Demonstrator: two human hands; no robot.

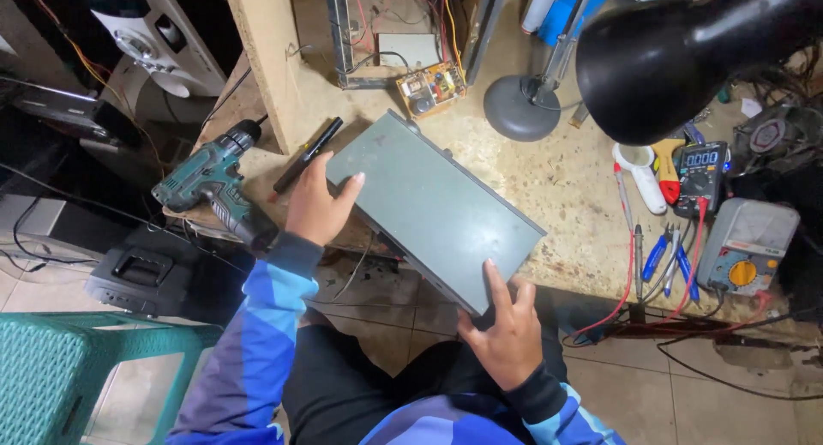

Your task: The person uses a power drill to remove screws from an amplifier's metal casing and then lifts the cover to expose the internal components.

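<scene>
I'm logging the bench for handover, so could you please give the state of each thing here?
Grey metal case: closed, flat, overhanging the bench edge.
Left hand: gripping its far corner.
Right hand: gripping its near edge.
Cordless drill: lying on its side.
Multimeter: display lit.

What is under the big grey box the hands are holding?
The grey metal box lies on the wooden workbench, its near corner jutting past the edge over the tiled floor. Anything directly beneath it is covered.

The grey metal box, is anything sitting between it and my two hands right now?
Nothing visible. The left hand grips the far-left corner of the grey metal box, and the right hand holds its near edge. The black marker and green drill lie off to the side.
</scene>
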